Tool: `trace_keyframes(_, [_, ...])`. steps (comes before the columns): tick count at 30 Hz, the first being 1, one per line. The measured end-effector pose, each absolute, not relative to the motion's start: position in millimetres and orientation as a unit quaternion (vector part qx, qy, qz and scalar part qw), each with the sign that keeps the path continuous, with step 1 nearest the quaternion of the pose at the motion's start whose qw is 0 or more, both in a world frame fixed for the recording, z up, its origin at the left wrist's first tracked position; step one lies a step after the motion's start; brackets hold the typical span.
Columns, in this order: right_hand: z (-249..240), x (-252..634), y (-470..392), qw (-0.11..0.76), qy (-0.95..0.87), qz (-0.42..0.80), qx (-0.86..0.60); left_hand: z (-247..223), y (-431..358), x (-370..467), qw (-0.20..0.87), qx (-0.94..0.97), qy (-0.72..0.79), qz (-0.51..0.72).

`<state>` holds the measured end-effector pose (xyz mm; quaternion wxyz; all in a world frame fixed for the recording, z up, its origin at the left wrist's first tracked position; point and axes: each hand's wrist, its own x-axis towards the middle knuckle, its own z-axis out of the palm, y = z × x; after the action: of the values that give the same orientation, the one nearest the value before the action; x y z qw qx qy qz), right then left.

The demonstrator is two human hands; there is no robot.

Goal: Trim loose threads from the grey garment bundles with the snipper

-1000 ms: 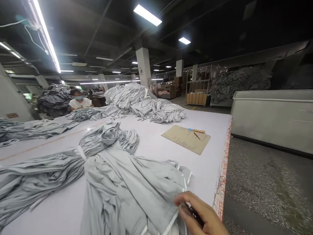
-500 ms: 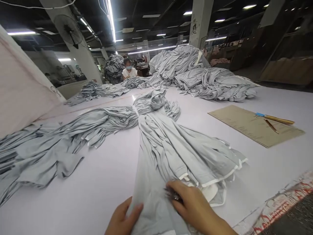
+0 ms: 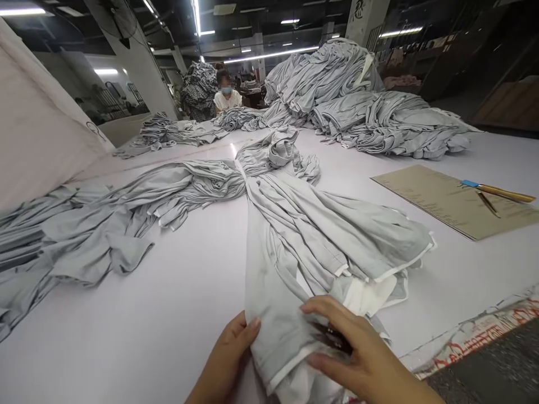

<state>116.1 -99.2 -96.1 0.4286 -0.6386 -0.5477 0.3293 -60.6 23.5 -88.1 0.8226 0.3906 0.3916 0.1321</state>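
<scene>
A pale grey garment (image 3: pixel 278 308) with white edging stretches toward me, part of a bunch of grey garments (image 3: pixel 337 224) gathered at a tied middle. My left hand (image 3: pixel 229 353) pinches its left edge, thumb on top and fingers underneath. Over the right side of the same cloth is my right hand (image 3: pixel 366 350), its fingers curled around a small dark tool that looks like thread snips (image 3: pixel 334 336). The palm partly hides the tool, so its blades are hard to make out. White cloth (image 3: pixel 366 294) shows just beyond the right hand.
More grey garments (image 3: pixel 92 235) lie along the left. A large heap of them (image 3: pixel 328 84) stands at the back right. To the right, a brown board (image 3: pixel 446 202) carries a blue-tipped cutter (image 3: pixel 501 191) and a thin pen-like tool (image 3: pixel 488 205). A masked person (image 3: pixel 227 98) sits beyond the table.
The near part of the garment has shifted, and its white-edged hem now shows between my hands. My right hand has moved right and its fingers have spread wider around the tool. The view has tilted down.
</scene>
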Motion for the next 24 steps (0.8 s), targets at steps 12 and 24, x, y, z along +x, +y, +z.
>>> trace_keyframes(12, [-101.7,104.3,-105.1,0.485,-0.573,0.248,-0.612,-94.8,3.3,-70.1,0.338,0.846,0.329,0.249])
trace_keyframes(24, [-102.9,105.2,-123.5,0.447,-0.46,0.231,-0.732,-74.8,13.2,-39.1,0.76,0.519,0.384,0.07])
